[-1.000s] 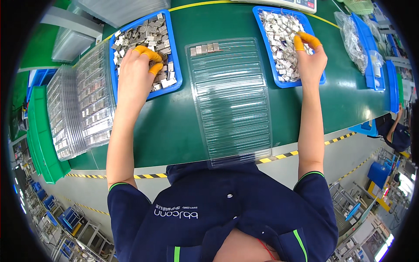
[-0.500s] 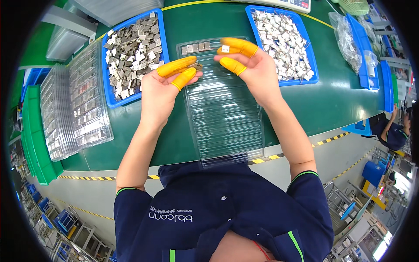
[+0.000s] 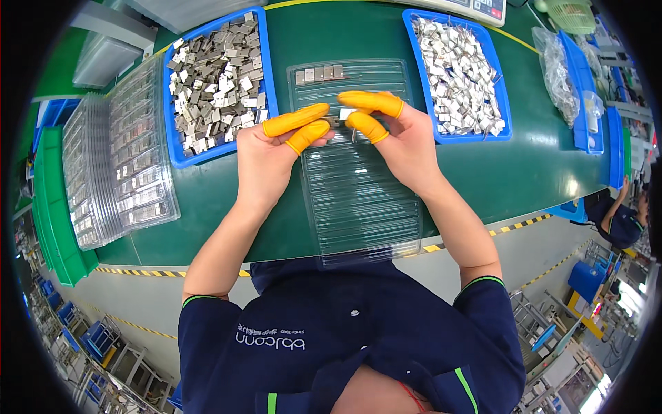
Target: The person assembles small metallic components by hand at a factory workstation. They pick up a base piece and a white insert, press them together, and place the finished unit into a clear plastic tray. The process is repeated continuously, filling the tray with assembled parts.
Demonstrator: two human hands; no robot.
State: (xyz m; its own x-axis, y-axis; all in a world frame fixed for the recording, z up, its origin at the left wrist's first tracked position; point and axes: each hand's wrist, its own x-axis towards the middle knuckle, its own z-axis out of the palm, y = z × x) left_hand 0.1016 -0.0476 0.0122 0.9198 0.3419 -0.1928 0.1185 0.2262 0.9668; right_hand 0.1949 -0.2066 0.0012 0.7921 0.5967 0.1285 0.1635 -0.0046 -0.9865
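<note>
Yellow finger cots cover the thumb and forefinger of my left hand (image 3: 265,162), which pinches a small grey metal housing (image 3: 332,121), mostly hidden by the fingers. My right hand (image 3: 414,141), in matching cots, pinches a small white connector piece (image 3: 347,114) with a thin lead hanging below. Both pieces meet, or nearly meet, at the fingertips; I cannot tell whether they are joined. Beneath them lies a clear ribbed plastic tray (image 3: 362,207), with several grey metal pieces (image 3: 319,74) in a row in its far left corner.
To the left stands a blue bin (image 3: 272,83) of grey metal pieces; to the right, another blue bin (image 3: 507,114) of white pieces. Filled clear trays (image 3: 141,165) are stacked at far left beside a green bin (image 3: 58,221). A scale (image 3: 483,10) sits at the back.
My hands have come together over the tray, bringing the grey housing and the white piece close. Both fingertips are slightly nearer to me, and the row in the tray is fully uncovered.
</note>
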